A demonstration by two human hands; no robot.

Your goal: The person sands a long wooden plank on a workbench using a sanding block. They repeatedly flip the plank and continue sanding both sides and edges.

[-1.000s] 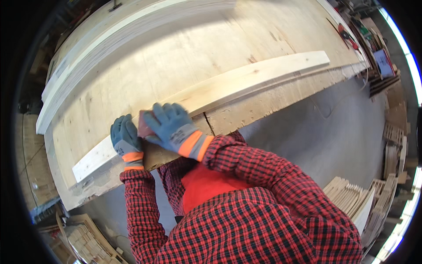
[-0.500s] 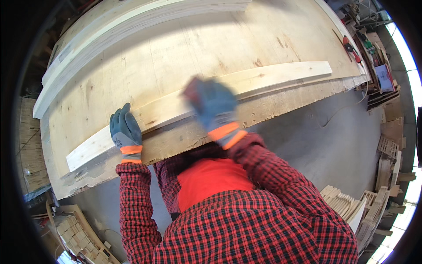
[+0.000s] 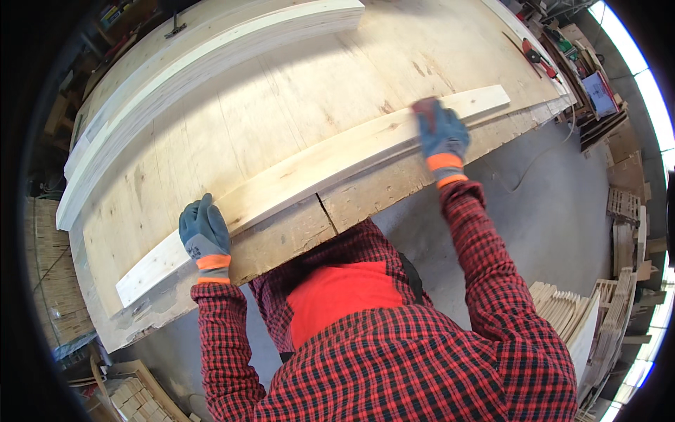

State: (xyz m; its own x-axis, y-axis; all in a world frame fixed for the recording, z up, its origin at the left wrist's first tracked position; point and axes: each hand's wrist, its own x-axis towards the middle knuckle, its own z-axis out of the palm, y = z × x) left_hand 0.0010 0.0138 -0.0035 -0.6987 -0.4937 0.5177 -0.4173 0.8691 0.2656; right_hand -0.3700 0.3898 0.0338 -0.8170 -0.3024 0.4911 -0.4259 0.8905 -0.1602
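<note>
A long pale wooden board (image 3: 309, 167) lies along the near edge of a plywood-topped bench (image 3: 281, 105). My left hand (image 3: 204, 228), in a blue and grey glove with an orange cuff, grips the board near its left end, fingers together over the top face. Toward the right end, my gloved right hand (image 3: 444, 135) presses on the board, closed around a reddish-brown piece that looks like sandpaper (image 3: 425, 107). Motion blur softens that piece, and the glove covers part of it.
Long pale boards (image 3: 211, 60) are stacked across the far left of the bench. A red and black tool (image 3: 536, 56) lies at the far right corner. A cable (image 3: 524, 184) runs down to the floor. Wood pieces (image 3: 562, 306) are piled at the lower right.
My right hand has slid right along the board with the reddish-brown piece, from near the middle toward the right end. My left hand keeps its place on the board. The view has shifted slightly.
</note>
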